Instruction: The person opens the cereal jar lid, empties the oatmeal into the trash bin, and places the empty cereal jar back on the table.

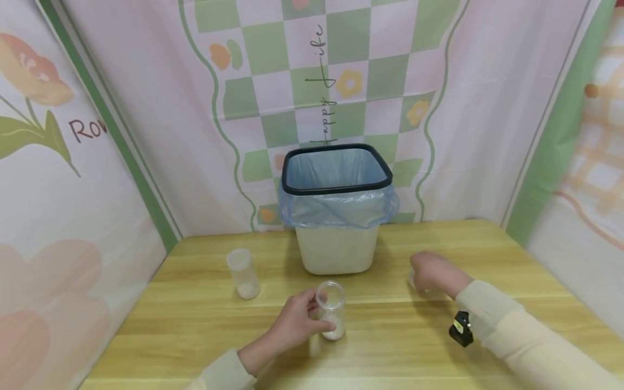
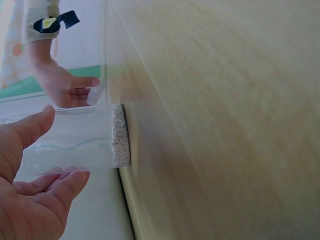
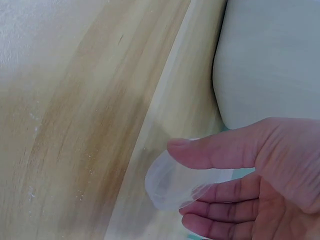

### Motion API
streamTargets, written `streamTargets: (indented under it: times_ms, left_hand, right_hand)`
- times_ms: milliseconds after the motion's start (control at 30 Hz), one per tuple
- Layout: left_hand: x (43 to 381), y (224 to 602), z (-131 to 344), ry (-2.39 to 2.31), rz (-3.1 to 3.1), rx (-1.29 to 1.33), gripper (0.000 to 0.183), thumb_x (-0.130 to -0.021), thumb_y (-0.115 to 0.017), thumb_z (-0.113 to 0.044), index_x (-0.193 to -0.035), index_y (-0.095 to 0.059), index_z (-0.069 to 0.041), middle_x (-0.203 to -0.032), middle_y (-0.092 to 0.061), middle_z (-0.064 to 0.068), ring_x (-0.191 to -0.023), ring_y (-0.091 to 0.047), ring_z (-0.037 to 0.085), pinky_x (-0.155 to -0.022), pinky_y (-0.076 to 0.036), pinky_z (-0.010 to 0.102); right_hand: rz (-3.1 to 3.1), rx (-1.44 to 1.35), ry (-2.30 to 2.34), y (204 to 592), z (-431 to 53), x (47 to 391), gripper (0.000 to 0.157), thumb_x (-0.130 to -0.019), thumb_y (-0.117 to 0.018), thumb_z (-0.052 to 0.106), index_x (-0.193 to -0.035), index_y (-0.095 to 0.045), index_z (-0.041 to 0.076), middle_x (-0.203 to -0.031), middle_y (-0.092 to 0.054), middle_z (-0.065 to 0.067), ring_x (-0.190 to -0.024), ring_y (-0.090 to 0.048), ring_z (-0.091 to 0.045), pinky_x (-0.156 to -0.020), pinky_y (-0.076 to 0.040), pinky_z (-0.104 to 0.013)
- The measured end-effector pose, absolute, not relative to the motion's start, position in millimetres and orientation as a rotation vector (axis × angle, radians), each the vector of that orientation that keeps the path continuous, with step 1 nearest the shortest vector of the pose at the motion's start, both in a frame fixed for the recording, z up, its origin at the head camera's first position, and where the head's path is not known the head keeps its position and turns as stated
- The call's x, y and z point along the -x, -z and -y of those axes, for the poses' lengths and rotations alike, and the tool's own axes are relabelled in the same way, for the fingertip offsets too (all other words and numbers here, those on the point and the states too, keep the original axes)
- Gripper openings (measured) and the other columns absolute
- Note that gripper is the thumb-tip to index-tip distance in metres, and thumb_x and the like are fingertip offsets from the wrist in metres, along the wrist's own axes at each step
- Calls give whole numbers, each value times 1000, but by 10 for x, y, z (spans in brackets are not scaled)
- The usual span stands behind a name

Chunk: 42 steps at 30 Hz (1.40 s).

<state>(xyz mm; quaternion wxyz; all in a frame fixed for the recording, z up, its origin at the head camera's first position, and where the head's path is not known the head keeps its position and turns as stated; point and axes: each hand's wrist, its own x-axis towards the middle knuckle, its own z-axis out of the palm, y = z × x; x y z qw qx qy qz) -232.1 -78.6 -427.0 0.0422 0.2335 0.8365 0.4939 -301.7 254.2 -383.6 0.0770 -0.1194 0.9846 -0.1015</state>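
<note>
Between the thumb and fingers of my left hand (image 1: pixel 297 319) is a clear plastic jar (image 1: pixel 332 309), upright on the table. White granules (image 2: pixel 120 135) form a shallow layer at its base. Off to the right, my right hand (image 1: pixel 429 272) grips a small translucent plastic container (image 3: pixel 172 182) low over the table; in the right wrist view the thumb lies along one side and the fingers curl at the other. Whether it holds anything is hard to see. Another clear jar (image 1: pixel 244 275), with some white material at the bottom, stands left of my left hand.
A pale bin (image 1: pixel 336 249) with a black rim and a blue bag liner (image 1: pixel 338 208) stands at the back middle of the wooden table (image 1: pixel 195 330). Printed curtains (image 1: pixel 263 130) enclose the back and sides. A black device (image 1: pixel 461 329) sits at my right wrist.
</note>
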Motion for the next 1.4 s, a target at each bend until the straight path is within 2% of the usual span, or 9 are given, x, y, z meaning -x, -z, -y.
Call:
streamTargets:
  times_ms: [133, 433, 533, 633, 700, 867, 1067, 1300, 1400]
  left_hand:
    - [2321, 4271, 786, -1512, -2552, -715, 51, -75, -85, -20, -114, -62, 2, -116, -64, 15, -115, -59, 31, -94, -50, 36]
    - [2328, 4274, 779, -1497, -2579, -700, 50, -74, -86, -21, -113, -63, 1, -109, -66, 7, -109, -61, 25, -92, -51, 35]
    - [2334, 4271, 775, -1489, -2591, -691, 49, -73, -86, -20, -111, -63, 1, -97, -64, 1, -93, -61, 17, -83, -53, 29]
    - [2347, 4267, 770, -1478, -2600, -680, 48, -73, -86, -19, -111, -63, 1, -83, -56, -1, -77, -51, 12, -66, -46, 23]
    - [2353, 4264, 767, -1469, -2609, -677, 48, -73, -87, -19, -110, -64, 1, -82, -55, 0, -75, -50, 12, -65, -45, 23]
    - [2348, 4267, 773, -1458, -2616, -673, 50, -72, -87, -22, -111, -63, 0, -107, -66, 7, -102, -63, 25, -89, -52, 35]
    - [2345, 4246, 784, -1497, -2584, -663, 52, -72, -87, -21, -113, -62, 0, -112, -66, 14, -107, -63, 32, -90, -52, 35]
    - [2355, 4179, 787, -1585, -2519, -692, 59, -72, -87, -18, -120, -59, 3, -114, -66, 13, -108, -63, 31, -90, -52, 32]
    - [2349, 4147, 789, -1605, -2492, -688, 59, -72, -87, -18, -120, -59, 3, -113, -65, 11, -109, -63, 30, -91, -51, 33]
  right_hand:
    - [-2956, 356, 306, 3860, -2552, 3028, 32, -57, -77, -1, -80, -56, 3, -75, -55, -6, -67, -49, -23, -63, -49, -39]
    - [-2947, 358, 354, 3892, -2578, 3031, 31, -58, -76, 3, -80, -54, 4, -75, -53, -6, -67, -49, -24, -61, -47, -38]
    - [-2945, 360, 361, 3905, -2582, 3033, 32, -58, -78, 4, -79, -53, 3, -74, -53, -6, -67, -48, -23, -62, -47, -38]
    - [-2952, 373, 356, 3916, -2583, 3038, 33, -57, -78, 5, -77, -52, 3, -73, -52, -7, -66, -48, -23, -61, -46, -37]
    - [-2958, 376, 359, 3921, -2586, 3040, 34, -57, -79, 6, -77, -52, 2, -72, -51, -7, -66, -48, -24, -61, -46, -38]
    - [-2967, 370, 375, 3932, -2601, 3034, 37, -58, -82, 8, -78, -53, 1, -73, -52, -7, -66, -49, -24, -61, -46, -38]
    - [-2975, 386, 426, 3923, -2620, 2994, 42, -59, -86, 13, -83, -55, -2, -77, -56, -9, -69, -51, -25, -64, -48, -41]
    - [-2979, 409, 460, 3851, -2567, 2876, 66, -67, -86, 16, -113, -55, -19, -106, -60, -32, -92, -59, -41, -81, -50, -54]
    - [-2999, 451, 473, 3846, -2524, 2824, 68, -67, -87, 18, -114, -55, -19, -105, -61, -30, -89, -59, -38, -77, -51, -52]
